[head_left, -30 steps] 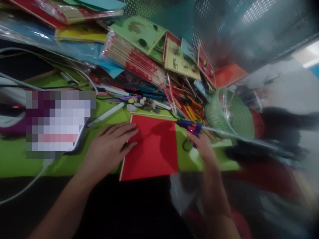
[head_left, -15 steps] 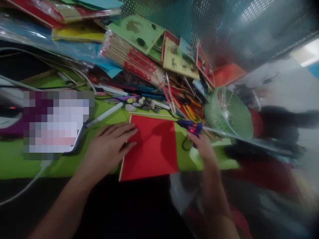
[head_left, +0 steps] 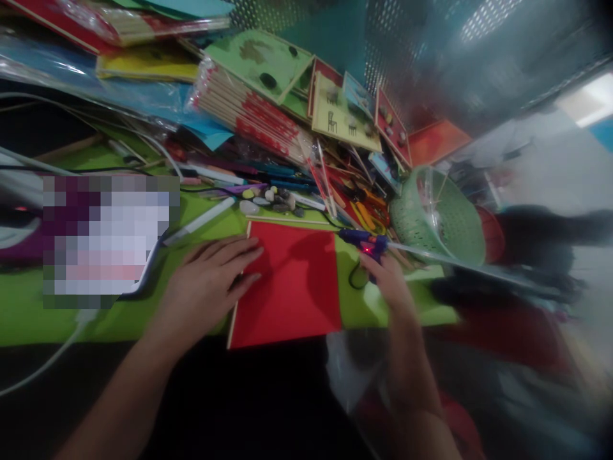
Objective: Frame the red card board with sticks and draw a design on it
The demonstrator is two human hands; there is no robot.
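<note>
A square red sheet (head_left: 297,287) lies on the green table cover, a thin wooden stick (head_left: 239,287) running along its left edge. My left hand (head_left: 215,275) rests flat over that edge, fingers stretched onto the red surface. At the sheet's upper right corner, my right hand (head_left: 385,275) grips a blue hot glue gun (head_left: 361,239) with its red light lit. The gun's nozzle points left at the corner, and a long clear glue stick (head_left: 431,251) juts out of its back. Another thin stick (head_left: 287,220) lies just above the sheet.
Pebbles (head_left: 275,198) and pens lie behind the sheet. Orange-handled pliers (head_left: 366,214) and a green basket (head_left: 435,217) stand at the right. Bundled red-tipped sticks (head_left: 253,112) and decorated panels (head_left: 345,112) crowd the back. A pixelated phone-like device (head_left: 115,243) with a cable (head_left: 62,351) sits left.
Almost nothing differs. The whole view has shifted very slightly, while both hands, the glue gun and the red sheet keep their places relative to each other.
</note>
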